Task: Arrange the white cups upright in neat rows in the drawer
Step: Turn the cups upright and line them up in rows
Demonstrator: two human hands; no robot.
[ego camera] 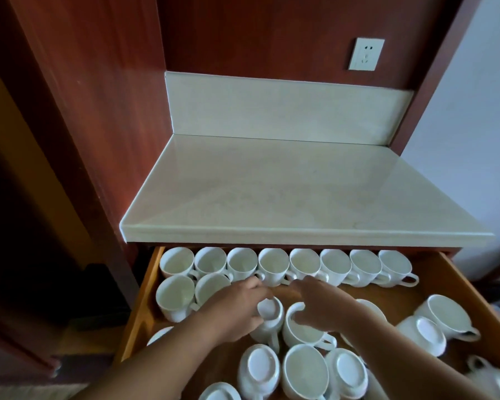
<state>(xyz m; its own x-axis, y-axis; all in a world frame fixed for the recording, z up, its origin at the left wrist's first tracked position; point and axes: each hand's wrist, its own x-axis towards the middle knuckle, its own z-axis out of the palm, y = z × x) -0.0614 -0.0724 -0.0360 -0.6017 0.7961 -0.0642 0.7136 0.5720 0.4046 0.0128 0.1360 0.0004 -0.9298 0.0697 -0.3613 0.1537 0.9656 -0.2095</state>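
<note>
The open wooden drawer [445,287] holds many white cups. Several stand upright in a back row [273,265], and two more upright cups [175,295] begin a second row at the left. My left hand [237,306] grips a tilted white cup [269,320] near the drawer's middle. My right hand [319,307] reaches over an upright cup [302,332], fingers spread and touching its rim. In the front half, several cups lie upside down or tipped [260,368], unsorted.
A pale stone countertop [295,192] overhangs the back of the drawer. Red-brown wood panels rise at the left and behind, with a white wall socket [365,54]. More tipped cups [433,330] crowd the drawer's right side.
</note>
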